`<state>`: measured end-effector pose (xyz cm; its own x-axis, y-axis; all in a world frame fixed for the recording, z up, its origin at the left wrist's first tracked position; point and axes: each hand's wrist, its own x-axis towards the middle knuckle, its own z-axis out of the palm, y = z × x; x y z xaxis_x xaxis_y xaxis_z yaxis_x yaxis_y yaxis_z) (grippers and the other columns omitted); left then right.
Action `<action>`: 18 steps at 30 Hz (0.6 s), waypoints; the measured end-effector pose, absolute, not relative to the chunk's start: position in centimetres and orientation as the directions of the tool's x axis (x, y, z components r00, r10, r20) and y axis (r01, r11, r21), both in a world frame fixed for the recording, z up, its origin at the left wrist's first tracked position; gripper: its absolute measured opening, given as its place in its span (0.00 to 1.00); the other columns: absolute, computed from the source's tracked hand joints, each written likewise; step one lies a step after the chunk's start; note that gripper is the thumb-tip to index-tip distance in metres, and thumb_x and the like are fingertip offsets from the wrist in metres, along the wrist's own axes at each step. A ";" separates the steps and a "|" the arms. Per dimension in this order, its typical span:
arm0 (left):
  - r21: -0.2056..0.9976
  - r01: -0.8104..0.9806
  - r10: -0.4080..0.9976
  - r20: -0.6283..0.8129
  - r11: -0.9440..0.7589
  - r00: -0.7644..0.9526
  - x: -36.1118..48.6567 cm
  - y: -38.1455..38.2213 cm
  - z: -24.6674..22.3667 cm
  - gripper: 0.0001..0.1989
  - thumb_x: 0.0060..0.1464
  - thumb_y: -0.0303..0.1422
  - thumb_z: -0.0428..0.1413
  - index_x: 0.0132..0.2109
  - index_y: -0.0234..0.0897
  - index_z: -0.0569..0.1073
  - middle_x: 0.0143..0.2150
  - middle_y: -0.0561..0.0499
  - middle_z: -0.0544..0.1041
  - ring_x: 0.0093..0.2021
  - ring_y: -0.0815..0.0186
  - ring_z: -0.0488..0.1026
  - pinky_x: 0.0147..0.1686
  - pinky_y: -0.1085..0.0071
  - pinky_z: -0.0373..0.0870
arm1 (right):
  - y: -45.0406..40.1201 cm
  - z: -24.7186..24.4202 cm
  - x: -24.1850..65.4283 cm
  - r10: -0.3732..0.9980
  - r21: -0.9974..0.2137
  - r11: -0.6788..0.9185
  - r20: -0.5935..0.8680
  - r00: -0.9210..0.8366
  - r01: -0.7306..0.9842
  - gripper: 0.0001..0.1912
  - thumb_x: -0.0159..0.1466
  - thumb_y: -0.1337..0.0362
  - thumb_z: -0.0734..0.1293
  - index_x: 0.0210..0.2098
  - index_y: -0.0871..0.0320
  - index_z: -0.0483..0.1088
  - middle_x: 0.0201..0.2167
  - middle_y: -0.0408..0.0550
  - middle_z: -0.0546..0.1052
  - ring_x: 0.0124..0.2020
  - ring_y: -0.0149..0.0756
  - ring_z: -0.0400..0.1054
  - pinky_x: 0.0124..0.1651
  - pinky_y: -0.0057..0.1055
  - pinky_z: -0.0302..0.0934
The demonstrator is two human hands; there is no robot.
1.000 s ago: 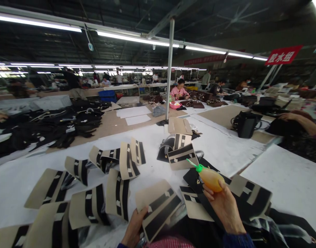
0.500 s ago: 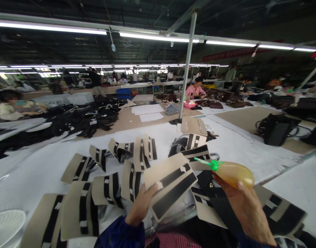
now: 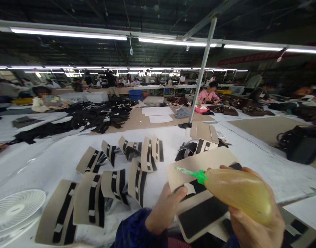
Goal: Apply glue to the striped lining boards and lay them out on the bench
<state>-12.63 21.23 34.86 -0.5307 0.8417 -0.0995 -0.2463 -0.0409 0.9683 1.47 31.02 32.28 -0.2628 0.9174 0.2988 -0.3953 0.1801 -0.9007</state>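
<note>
My left hand (image 3: 164, 208) grips the near left edge of a beige panel (image 3: 199, 163) that has black strips and a small pale patch, the thumb lying on top. In my right hand (image 3: 258, 220) is a squeeze bottle (image 3: 238, 193) of yellowish liquid, tilted on its side. Its green nozzle (image 3: 189, 171) points left over the panel; whether the tip touches the panel I cannot tell. Several similar curved panels stand on the white table to the left, such as one panel (image 3: 89, 198) near the front. More panels (image 3: 297, 225) lie partly hidden under my right hand.
A white round fan (image 3: 17, 210) sits at the left front. Behind the panels are a cardboard piece (image 3: 203, 131) and a metal post (image 3: 203, 69). A black bag (image 3: 304, 144) stands at the right. Dark fabric pieces (image 3: 101, 117) cover the table farther back, where other people sit working.
The bottle has come nearer and moved left over the panel. My left hand and its panel have shifted right in view. The whole scene has also shifted right as my head turned left.
</note>
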 end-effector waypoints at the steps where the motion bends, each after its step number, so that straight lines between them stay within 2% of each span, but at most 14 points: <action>1: 0.967 -0.250 0.845 -0.095 -0.047 -0.526 -12.5 21.2 35.2 0.05 0.49 0.34 0.62 0.30 0.38 0.80 0.39 0.43 0.84 0.51 0.51 0.76 0.55 0.64 0.72 | 30.8 32.6 1.3 0.924 -0.898 0.203 0.308 -0.227 -0.391 0.48 0.41 0.49 0.83 0.59 0.46 0.66 0.57 0.56 0.72 0.59 0.61 0.66 0.60 0.57 0.60; 5: 0.963 -0.264 0.850 -0.090 -0.060 -0.519 -12.4 21.3 35.9 0.06 0.47 0.35 0.63 0.30 0.38 0.79 0.41 0.42 0.83 0.51 0.49 0.77 0.54 0.62 0.73 | 30.8 32.9 1.0 0.923 -0.893 0.281 0.351 -0.156 -0.351 0.42 0.40 0.50 0.83 0.52 0.46 0.71 0.56 0.54 0.72 0.52 0.57 0.71 0.54 0.53 0.67; 8: 0.967 -0.234 0.839 -0.046 -0.098 -0.543 -12.4 21.3 35.8 0.08 0.47 0.38 0.64 0.31 0.38 0.80 0.40 0.43 0.83 0.50 0.49 0.77 0.55 0.60 0.73 | 31.2 32.6 1.0 0.901 -0.886 0.357 0.410 -0.144 -0.295 0.41 0.38 0.52 0.84 0.50 0.48 0.71 0.51 0.53 0.76 0.48 0.55 0.73 0.50 0.51 0.69; 13: 0.970 -0.210 0.828 -0.015 -0.124 -0.560 -12.4 21.4 35.4 0.08 0.49 0.38 0.62 0.32 0.38 0.80 0.38 0.45 0.84 0.52 0.51 0.77 0.56 0.62 0.72 | 30.4 32.7 0.3 0.903 -0.878 0.405 0.428 -0.038 -0.254 0.37 0.45 0.48 0.81 0.51 0.50 0.71 0.52 0.53 0.75 0.49 0.51 0.72 0.53 0.48 0.67; 16: 0.972 -0.204 0.806 -0.027 -0.117 -0.591 -12.3 21.4 35.0 0.06 0.49 0.35 0.62 0.31 0.38 0.81 0.39 0.45 0.84 0.54 0.51 0.76 0.59 0.62 0.70 | 30.5 32.0 0.2 0.908 -0.875 0.408 0.418 0.019 -0.262 0.35 0.46 0.51 0.82 0.50 0.51 0.71 0.49 0.51 0.75 0.48 0.47 0.71 0.52 0.42 0.66; 18: 0.971 -0.208 0.790 -0.034 -0.119 -0.612 -12.3 21.5 34.7 0.05 0.49 0.34 0.63 0.33 0.38 0.81 0.39 0.45 0.84 0.56 0.50 0.75 0.61 0.62 0.68 | 31.1 31.2 0.3 0.936 -0.891 0.331 0.351 -0.008 -0.312 0.32 0.50 0.54 0.80 0.51 0.51 0.71 0.49 0.49 0.75 0.48 0.44 0.69 0.52 0.39 0.64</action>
